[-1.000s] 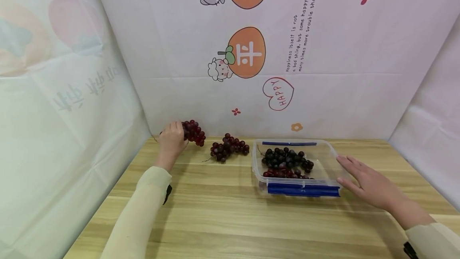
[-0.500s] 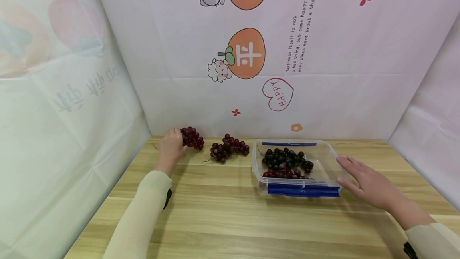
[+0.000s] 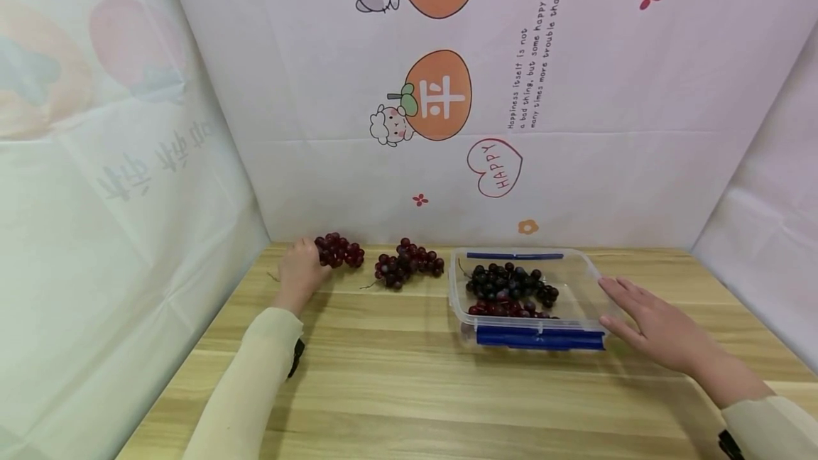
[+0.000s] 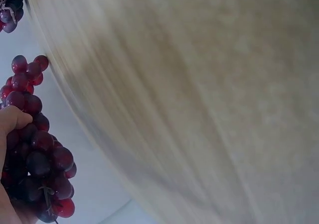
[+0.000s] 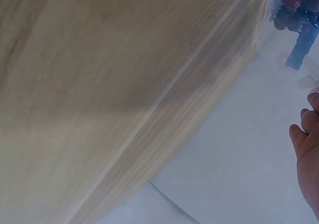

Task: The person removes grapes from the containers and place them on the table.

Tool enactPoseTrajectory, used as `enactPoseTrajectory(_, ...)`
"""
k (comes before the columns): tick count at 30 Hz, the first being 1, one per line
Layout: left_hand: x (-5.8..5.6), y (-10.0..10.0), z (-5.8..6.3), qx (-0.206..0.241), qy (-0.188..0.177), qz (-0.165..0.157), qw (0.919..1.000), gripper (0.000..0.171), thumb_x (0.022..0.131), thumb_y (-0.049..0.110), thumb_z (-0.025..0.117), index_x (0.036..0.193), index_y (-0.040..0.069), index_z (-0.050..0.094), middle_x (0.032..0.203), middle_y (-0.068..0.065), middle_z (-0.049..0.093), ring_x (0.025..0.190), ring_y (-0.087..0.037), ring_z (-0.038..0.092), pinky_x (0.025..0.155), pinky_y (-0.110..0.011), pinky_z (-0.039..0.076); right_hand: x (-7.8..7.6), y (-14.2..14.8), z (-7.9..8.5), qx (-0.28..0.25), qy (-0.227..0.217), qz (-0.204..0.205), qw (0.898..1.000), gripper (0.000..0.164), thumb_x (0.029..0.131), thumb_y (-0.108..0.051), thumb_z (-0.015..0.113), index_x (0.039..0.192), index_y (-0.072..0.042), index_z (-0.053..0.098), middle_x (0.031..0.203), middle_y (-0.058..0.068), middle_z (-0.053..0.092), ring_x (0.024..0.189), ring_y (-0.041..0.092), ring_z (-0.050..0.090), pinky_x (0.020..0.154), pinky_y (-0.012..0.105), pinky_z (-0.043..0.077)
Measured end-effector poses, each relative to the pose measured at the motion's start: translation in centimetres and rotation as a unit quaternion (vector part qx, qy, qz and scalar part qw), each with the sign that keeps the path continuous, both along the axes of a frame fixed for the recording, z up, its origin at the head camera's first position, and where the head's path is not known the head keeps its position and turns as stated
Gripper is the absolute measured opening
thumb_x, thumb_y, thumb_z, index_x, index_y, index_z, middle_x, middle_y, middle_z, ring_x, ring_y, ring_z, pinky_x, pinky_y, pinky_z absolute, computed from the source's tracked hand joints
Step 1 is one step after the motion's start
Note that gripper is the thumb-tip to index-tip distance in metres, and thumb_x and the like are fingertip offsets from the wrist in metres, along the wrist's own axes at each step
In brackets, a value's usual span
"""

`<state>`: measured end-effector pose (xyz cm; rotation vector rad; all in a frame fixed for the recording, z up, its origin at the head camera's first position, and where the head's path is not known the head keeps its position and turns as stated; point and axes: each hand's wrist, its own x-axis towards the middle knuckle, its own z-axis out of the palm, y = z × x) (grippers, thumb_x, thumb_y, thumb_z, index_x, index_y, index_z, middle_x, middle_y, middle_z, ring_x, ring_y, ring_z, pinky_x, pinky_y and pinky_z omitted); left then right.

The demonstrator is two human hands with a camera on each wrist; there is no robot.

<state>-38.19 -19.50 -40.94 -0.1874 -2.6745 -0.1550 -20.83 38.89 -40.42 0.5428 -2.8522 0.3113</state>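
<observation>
My left hand grips a bunch of dark red grapes at the back left of the table, close to the wall. In the left wrist view, the thumb lies across this grape bunch, and the other fingers are mostly hidden. Fingers nearly straight, my right hand rests at the right side of a clear plastic box with blue clips. Inside the box lie a bunch of black grapes and a bunch of red grapes.
Another bunch of dark red grapes lies on the wooden table between the left hand and the box. A white printed sheet stands behind the table, and more white sheeting hangs along the left side.
The left hand has lowered the red grape bunch from against the back sheet down to the table, shifting slightly left. The right hand and the box have stayed in place.
</observation>
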Motion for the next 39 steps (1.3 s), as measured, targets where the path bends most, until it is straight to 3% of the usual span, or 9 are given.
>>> enactPoseTrajectory(9,-0.4,-0.21,-0.22,0.006,-0.049,0.012,0.9987,0.07,0.077,0.038,0.081,0.11,-0.018,0.054,0.095,-0.028,0.059,0.08,-0.041,0.062,0.066,-0.048,0.055,0.04,-0.01,-0.04,-0.009,-0.007,-0.001,1.0,0.071,0.098,-0.038,0.056,0.155,-0.009,0.024,0.147,0.033,0.031,0.13,0.055,0.031,0.097,0.07,0.028)
enactPoseTrajectory(22,-0.53,-0.59,-0.81,0.013,-0.099,0.01,0.9949,0.071,0.077,0.035,0.081,0.114,-0.018,0.052,0.102,-0.028,0.059,0.083,-0.04,0.063,0.069,-0.049,0.055,0.13,-0.03,-0.13,-0.011,0.004,-0.002,1.0,0.071,0.097,-0.038,0.058,0.154,-0.01,0.026,0.147,0.033,0.031,0.129,0.055,0.032,0.096,0.07,0.03)
enactPoseTrajectory(39,-0.27,-0.58,-0.04,0.004,-0.18,0.032,0.9831,0.077,0.08,0.038,0.078,0.124,-0.016,0.046,0.115,-0.031,0.056,0.102,-0.044,0.058,0.078,-0.054,0.052,0.05,0.0,-0.11,-0.009,0.007,0.0,1.0,0.071,0.097,-0.037,0.058,0.154,-0.009,0.026,0.146,0.034,0.032,0.129,0.055,0.033,0.097,0.069,0.03)
